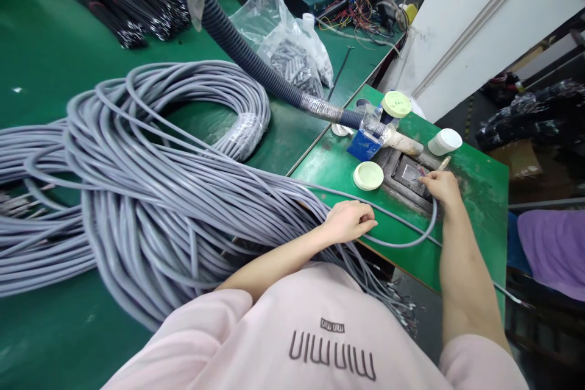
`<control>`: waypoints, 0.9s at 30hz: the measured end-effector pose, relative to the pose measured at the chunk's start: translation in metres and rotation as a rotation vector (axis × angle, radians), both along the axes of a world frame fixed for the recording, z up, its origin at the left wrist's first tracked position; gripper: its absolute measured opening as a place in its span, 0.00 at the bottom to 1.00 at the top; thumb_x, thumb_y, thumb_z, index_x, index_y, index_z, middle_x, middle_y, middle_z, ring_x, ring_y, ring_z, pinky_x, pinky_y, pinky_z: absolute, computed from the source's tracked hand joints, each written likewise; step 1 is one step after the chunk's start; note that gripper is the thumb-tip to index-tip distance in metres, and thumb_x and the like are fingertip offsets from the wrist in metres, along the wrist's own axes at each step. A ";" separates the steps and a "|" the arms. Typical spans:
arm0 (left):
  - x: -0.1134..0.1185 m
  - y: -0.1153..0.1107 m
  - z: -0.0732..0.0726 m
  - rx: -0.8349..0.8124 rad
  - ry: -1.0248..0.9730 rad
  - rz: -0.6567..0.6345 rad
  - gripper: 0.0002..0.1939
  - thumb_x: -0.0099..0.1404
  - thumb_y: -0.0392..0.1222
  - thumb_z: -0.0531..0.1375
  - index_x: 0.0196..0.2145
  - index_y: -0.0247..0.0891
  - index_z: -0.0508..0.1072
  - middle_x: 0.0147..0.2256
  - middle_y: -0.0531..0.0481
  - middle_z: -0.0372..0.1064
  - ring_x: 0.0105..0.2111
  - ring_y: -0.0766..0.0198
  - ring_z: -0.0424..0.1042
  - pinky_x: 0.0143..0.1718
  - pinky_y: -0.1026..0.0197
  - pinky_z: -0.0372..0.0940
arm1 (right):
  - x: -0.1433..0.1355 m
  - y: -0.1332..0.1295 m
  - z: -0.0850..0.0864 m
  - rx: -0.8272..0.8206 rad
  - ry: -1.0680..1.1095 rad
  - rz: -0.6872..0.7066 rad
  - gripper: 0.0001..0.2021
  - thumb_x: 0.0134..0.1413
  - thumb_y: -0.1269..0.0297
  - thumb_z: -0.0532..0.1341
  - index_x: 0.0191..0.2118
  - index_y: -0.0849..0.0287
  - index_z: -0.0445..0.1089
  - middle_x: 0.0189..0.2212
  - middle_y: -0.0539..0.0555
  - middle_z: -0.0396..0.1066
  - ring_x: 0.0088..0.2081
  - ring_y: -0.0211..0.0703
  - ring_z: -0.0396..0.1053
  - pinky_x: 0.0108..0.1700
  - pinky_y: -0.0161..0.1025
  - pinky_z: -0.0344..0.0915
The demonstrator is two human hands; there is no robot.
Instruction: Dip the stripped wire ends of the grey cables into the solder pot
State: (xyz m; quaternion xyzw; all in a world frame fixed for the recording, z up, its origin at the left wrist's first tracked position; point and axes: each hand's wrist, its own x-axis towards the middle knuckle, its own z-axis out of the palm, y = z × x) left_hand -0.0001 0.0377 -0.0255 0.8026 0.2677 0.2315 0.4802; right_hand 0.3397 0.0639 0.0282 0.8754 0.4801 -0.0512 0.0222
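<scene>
My right hand (441, 187) pinches the end of a grey cable (423, 239), with thin stripped wires pointing left from the fingertips. Those wires are over a small square pot with a shiny silver surface (410, 173), set in a dark, stained frame; whether they touch it I cannot tell. From this hand the cable bends down and loops left, passing just below my left hand (351, 220). The left fingers are curled, beside a big bundle of grey cables (205, 195); what they hold, if anything, is hidden.
A ribbed hose (256, 67) reaches its pale nozzle (406, 143) to the pot. Around it stand an open pale tub (368, 176), a white jar (445, 141), a yellow-lidded jar (396, 104) and a blue box (364, 145). Behind lies a plastic bag of grey pieces (297, 64).
</scene>
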 end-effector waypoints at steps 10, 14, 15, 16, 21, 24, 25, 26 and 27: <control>-0.001 0.000 0.000 0.012 0.003 -0.003 0.09 0.66 0.48 0.58 0.34 0.41 0.72 0.30 0.56 0.72 0.33 0.66 0.69 0.35 0.65 0.58 | 0.007 -0.003 -0.001 -0.001 0.004 0.019 0.13 0.44 0.53 0.62 0.22 0.59 0.73 0.20 0.52 0.68 0.26 0.43 0.64 0.28 0.38 0.54; 0.000 0.000 -0.001 0.011 0.000 -0.004 0.09 0.66 0.48 0.58 0.34 0.41 0.72 0.30 0.55 0.72 0.33 0.66 0.69 0.36 0.65 0.58 | 0.005 -0.001 -0.002 0.005 0.014 0.017 0.13 0.43 0.54 0.62 0.21 0.59 0.73 0.19 0.52 0.67 0.25 0.42 0.64 0.28 0.38 0.54; 0.000 0.000 -0.003 0.008 -0.001 -0.005 0.09 0.65 0.47 0.58 0.34 0.40 0.73 0.30 0.55 0.72 0.33 0.66 0.69 0.35 0.65 0.58 | 0.004 0.000 -0.002 0.012 0.020 0.014 0.13 0.42 0.54 0.62 0.21 0.59 0.73 0.19 0.52 0.67 0.25 0.42 0.64 0.28 0.38 0.54; 0.001 0.001 -0.004 0.000 -0.003 -0.003 0.09 0.65 0.47 0.58 0.34 0.40 0.73 0.30 0.54 0.72 0.33 0.66 0.69 0.36 0.65 0.58 | 0.003 0.000 -0.001 0.016 0.023 0.009 0.13 0.42 0.54 0.62 0.20 0.59 0.73 0.19 0.52 0.67 0.25 0.42 0.64 0.28 0.38 0.55; -0.007 0.003 0.025 -0.329 -0.158 -0.046 0.10 0.63 0.46 0.61 0.32 0.36 0.74 0.28 0.51 0.72 0.30 0.67 0.68 0.34 0.65 0.61 | -0.014 -0.014 0.017 0.150 0.112 0.029 0.13 0.43 0.54 0.63 0.21 0.60 0.72 0.17 0.49 0.64 0.23 0.39 0.60 0.27 0.37 0.53; -0.027 -0.004 0.086 -0.608 -0.470 -0.321 0.10 0.61 0.45 0.63 0.32 0.34 0.74 0.30 0.51 0.72 0.30 0.70 0.69 0.35 0.67 0.65 | -0.037 -0.031 0.035 0.327 0.260 0.076 0.14 0.45 0.53 0.64 0.25 0.61 0.72 0.18 0.47 0.61 0.22 0.36 0.56 0.26 0.36 0.51; -0.034 -0.009 0.109 -0.669 -0.557 -0.481 0.10 0.61 0.45 0.64 0.32 0.35 0.74 0.31 0.51 0.72 0.30 0.70 0.70 0.35 0.68 0.66 | -0.046 -0.037 0.041 0.380 0.306 0.094 0.14 0.45 0.53 0.65 0.26 0.61 0.73 0.18 0.46 0.60 0.22 0.35 0.55 0.25 0.35 0.50; -0.042 -0.015 0.132 -0.737 -0.618 -0.640 0.10 0.60 0.46 0.65 0.32 0.36 0.75 0.31 0.51 0.73 0.31 0.71 0.71 0.35 0.69 0.67 | -0.056 -0.042 0.047 0.428 0.344 0.114 0.14 0.46 0.54 0.66 0.27 0.61 0.73 0.18 0.46 0.59 0.22 0.35 0.55 0.25 0.35 0.50; -0.048 -0.021 0.151 -0.823 -0.658 -0.725 0.12 0.58 0.49 0.66 0.31 0.36 0.75 0.30 0.53 0.73 0.30 0.71 0.71 0.34 0.70 0.68 | -0.066 -0.047 0.053 0.470 0.368 0.133 0.13 0.46 0.55 0.66 0.27 0.61 0.73 0.19 0.46 0.59 0.23 0.34 0.55 0.26 0.35 0.50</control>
